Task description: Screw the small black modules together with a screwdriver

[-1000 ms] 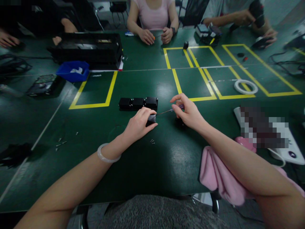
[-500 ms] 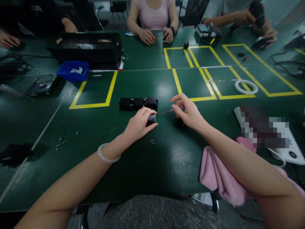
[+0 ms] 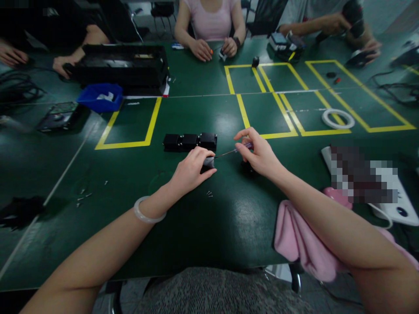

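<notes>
My left hand (image 3: 191, 171) grips a small black block (image 3: 208, 163) on the green table, thumb on the near side and fingers over the top. In my right hand (image 3: 257, 152) is a screwdriver (image 3: 244, 147) with a clear purplish handle, held between thumb and fingers. Its thin shaft points left and its tip meets the right side of the block. Just behind the block, a row of black blocks (image 3: 190, 140) stands on the table. A dark object (image 3: 248, 167) lies partly hidden under my right hand. Several small screws (image 3: 209, 194) lie in front of my left hand.
More screws (image 3: 84, 197) are scattered at left. A blue bin (image 3: 101, 97) sits beside a long black housing (image 3: 121, 69). At right are a white ring (image 3: 338, 119), a pink cloth (image 3: 304, 244) and a white power strip (image 3: 401, 205). Other people's hands work across the table.
The screwdriver handle has shifted very slightly in my right hand; my left hand stays put. At the far left, a person's hand has come to the end of the black housing.
</notes>
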A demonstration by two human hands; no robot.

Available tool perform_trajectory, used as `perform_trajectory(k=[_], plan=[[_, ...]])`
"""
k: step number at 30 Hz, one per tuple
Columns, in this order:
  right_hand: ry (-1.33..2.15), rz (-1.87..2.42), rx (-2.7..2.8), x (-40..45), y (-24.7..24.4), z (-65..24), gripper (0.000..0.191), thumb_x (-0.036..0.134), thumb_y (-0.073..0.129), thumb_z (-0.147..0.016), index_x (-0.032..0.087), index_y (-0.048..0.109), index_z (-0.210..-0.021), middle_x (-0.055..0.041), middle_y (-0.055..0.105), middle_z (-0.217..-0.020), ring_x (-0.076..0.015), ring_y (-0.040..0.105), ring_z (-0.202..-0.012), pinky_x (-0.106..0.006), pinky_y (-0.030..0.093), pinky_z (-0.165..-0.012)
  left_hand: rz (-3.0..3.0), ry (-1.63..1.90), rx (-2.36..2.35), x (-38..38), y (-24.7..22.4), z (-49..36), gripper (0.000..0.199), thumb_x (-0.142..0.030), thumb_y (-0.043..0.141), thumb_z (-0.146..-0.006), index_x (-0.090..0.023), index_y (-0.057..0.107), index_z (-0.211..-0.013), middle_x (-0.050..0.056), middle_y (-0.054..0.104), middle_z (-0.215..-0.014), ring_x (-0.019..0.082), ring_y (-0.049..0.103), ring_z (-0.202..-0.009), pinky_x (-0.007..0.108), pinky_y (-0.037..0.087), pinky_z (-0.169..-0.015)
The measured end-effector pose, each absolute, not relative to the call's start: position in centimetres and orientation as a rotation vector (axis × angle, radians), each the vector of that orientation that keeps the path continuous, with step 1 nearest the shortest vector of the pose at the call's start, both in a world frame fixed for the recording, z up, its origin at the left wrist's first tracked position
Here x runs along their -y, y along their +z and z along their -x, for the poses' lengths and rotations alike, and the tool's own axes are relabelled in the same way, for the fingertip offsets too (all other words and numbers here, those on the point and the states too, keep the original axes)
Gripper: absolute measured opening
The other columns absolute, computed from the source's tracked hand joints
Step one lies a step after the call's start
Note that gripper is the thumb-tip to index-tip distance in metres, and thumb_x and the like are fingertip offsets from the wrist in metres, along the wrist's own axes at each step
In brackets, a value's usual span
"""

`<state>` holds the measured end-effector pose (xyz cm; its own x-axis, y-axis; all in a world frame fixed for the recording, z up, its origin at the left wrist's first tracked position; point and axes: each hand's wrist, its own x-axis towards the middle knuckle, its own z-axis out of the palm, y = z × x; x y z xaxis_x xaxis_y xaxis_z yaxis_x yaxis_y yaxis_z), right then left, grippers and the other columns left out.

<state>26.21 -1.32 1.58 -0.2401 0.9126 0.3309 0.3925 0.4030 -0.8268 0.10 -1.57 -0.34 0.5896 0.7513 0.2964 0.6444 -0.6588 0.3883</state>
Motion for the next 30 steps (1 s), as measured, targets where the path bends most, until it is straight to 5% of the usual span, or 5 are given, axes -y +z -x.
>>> perform_trajectory(k=[30], plan=[[0.816,1.154,1.794,1.39,1.88,-26.03,0.007,0.03,0.058,-0.101,0.024,0.057,-0.098,0.0041,0.055,-0.068,-0.015,0.054,-0.061,-0.031,0.04,-0.062,-2.586,0.645,-1.145,1.59,-0.34,-0.09,0.038,-0.027,0.073,-0.096,-0.022,0.057,-0.13,0.011,0.065,-0.127,0.031,0.065,-0.123,0.048,0.059,-0.101]])
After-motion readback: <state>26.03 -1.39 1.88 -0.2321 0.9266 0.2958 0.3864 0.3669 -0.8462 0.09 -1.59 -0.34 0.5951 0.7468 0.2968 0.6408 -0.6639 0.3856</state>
